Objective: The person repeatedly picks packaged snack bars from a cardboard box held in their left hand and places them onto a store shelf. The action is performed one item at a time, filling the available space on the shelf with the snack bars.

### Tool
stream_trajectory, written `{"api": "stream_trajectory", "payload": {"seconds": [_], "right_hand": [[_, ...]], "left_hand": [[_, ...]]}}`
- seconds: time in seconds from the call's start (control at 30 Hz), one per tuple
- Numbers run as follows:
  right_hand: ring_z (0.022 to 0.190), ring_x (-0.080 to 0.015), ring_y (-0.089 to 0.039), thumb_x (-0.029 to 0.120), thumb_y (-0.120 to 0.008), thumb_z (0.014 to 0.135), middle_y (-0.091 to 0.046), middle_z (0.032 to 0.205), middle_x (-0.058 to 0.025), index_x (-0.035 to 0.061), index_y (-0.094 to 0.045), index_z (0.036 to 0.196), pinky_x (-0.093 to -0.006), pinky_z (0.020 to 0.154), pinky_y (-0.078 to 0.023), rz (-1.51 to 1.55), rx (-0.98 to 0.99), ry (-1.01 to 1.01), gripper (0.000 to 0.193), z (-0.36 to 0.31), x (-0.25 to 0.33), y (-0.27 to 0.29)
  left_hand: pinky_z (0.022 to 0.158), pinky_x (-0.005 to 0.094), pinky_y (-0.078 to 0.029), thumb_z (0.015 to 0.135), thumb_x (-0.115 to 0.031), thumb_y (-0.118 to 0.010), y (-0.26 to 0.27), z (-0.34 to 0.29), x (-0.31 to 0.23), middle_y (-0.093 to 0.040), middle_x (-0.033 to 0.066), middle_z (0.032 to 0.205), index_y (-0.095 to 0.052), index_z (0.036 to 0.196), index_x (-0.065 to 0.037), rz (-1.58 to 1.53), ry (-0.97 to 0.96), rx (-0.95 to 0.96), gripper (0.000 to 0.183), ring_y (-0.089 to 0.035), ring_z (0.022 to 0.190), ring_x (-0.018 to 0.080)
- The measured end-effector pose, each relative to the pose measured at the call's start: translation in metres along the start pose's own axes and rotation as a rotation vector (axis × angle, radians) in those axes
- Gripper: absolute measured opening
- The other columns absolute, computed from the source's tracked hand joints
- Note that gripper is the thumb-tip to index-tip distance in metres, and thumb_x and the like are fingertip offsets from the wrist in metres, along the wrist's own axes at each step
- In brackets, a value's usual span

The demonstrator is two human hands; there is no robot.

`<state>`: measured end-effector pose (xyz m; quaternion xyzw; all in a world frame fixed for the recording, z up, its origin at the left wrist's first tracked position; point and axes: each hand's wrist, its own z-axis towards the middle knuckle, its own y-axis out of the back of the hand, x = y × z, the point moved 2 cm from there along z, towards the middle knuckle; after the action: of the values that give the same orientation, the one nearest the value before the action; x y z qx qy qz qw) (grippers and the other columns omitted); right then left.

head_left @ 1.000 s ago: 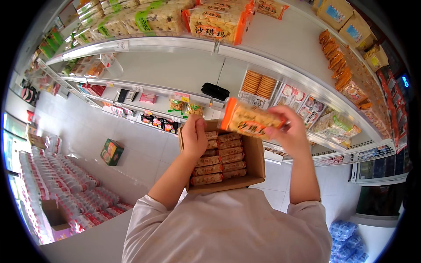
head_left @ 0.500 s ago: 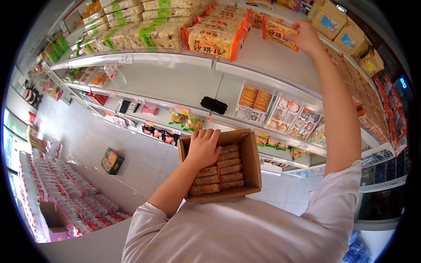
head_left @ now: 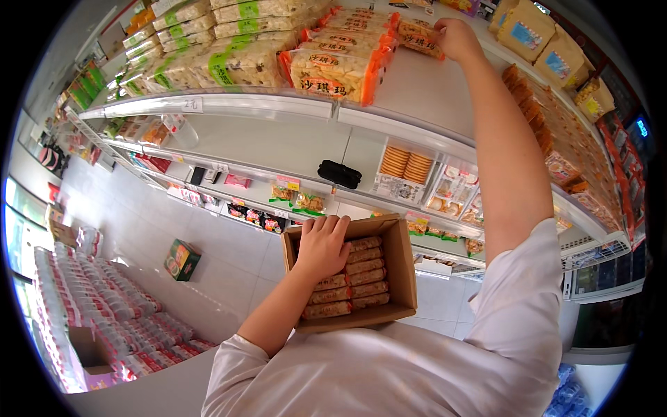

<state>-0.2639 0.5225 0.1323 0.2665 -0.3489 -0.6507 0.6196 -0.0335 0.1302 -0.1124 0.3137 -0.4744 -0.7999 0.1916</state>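
My right hand (head_left: 457, 39) is stretched to the top shelf and grips one end of an orange-and-clear packet of puffed-rice cake (head_left: 417, 36). That packet lies beside a row of matching orange packets (head_left: 333, 69); whether it rests fully on the shelf I cannot tell. At my body, an open cardboard box (head_left: 401, 267) tilts toward me. My left hand (head_left: 324, 244) is hooked over its far left side, fingers bent on the rim. Inside the box, stacked packets (head_left: 367, 279) stand in two columns, partly hidden by the left hand.
Green-banded packets (head_left: 229, 62) are piled at the left of the top shelf (head_left: 431, 90). Lower shelves hold biscuits (head_left: 405, 165) and a black case (head_left: 339, 174). Paper bags (head_left: 528, 35) stand at the far right. A green carton (head_left: 182, 260) and wrapped bottle packs (head_left: 104, 299) are on the floor.
My right hand has moved left and farther back with the packet, bringing it beside the orange row. My left hand keeps its hold on the box.
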Motion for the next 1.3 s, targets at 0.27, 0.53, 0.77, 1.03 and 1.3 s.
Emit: {"api": "stream_trajectory", "payload": {"seconds": [0.27, 0.53, 0.77, 1.03, 1.3], "right_hand": [[0.11, -0.0354, -0.063, 0.024, -0.07, 0.088, -0.068, 0.116, -0.0145, 0.0146, -0.072, 0.115, -0.0463, 0.092, -0.052, -0.053, -0.091, 0.045, 0.029, -0.01, -0.005, -0.008], [0.123, -0.0369, -0.054, 0.019, -0.067, 0.089, -0.056, 0.135, -0.0128, 0.02, -0.059, 0.135, -0.0505, 0.095, -0.051, -0.15, -0.027, 0.057, 0.046, -0.026, 0.022, 0.005], [0.125, -0.0323, -0.056, 0.019, -0.066, 0.09, -0.055, 0.139, -0.0142, 0.0196, -0.06, 0.133, -0.0489, 0.091, -0.053, -0.305, -0.014, 0.096, 0.043, -0.03, 0.033, 0.024], [0.062, -0.0258, -0.061, 0.022, -0.067, 0.092, -0.061, 0.066, -0.0116, 0.0016, -0.065, 0.092, -0.0378, 0.063, -0.05, 0.073, 0.02, 0.354, 0.02, -0.109, 0.128, 0.122], [0.078, -0.03, -0.07, 0.025, -0.068, 0.09, -0.071, 0.083, -0.0159, 0.0001, -0.071, 0.09, -0.039, 0.068, -0.053, 0.679, 1.203, 0.295, 0.025, -0.329, 0.201, 0.059]], "left_hand": [[0.087, 0.045, -0.041, 0.076, -0.019, -0.074, 0.001, 0.0, -0.002, -0.06, 0.0088, 0.105, -0.055, 0.121, -0.008, -0.012, 0.01, 0.004, 0.05, -0.057, 0.101, 0.0283], [0.088, 0.0453, -0.041, 0.076, -0.018, -0.074, 0.001, -0.004, -0.001, -0.06, 0.0087, 0.105, -0.055, 0.12, -0.007, -0.001, 0.011, 0.005, 0.05, -0.057, 0.101, 0.0285], [0.088, 0.0457, -0.042, 0.074, -0.016, -0.075, -0.004, -0.004, 0.001, -0.061, 0.0087, 0.106, -0.056, 0.12, -0.008, 0.009, -0.02, -0.038, 0.051, -0.059, 0.101, 0.029], [0.087, 0.0442, -0.042, 0.077, -0.009, -0.068, -0.004, -0.007, 0.003, -0.062, 0.0081, 0.102, -0.057, 0.117, -0.008, 0.027, -0.005, -0.059, 0.041, -0.059, 0.1, 0.0288], [0.085, 0.045, -0.046, 0.079, 0.006, -0.056, -0.017, -0.006, 0.022, -0.066, 0.0129, 0.095, -0.063, 0.107, -0.004, -0.39, 0.106, -0.274, 0.03, -0.063, 0.093, 0.0338]]}}
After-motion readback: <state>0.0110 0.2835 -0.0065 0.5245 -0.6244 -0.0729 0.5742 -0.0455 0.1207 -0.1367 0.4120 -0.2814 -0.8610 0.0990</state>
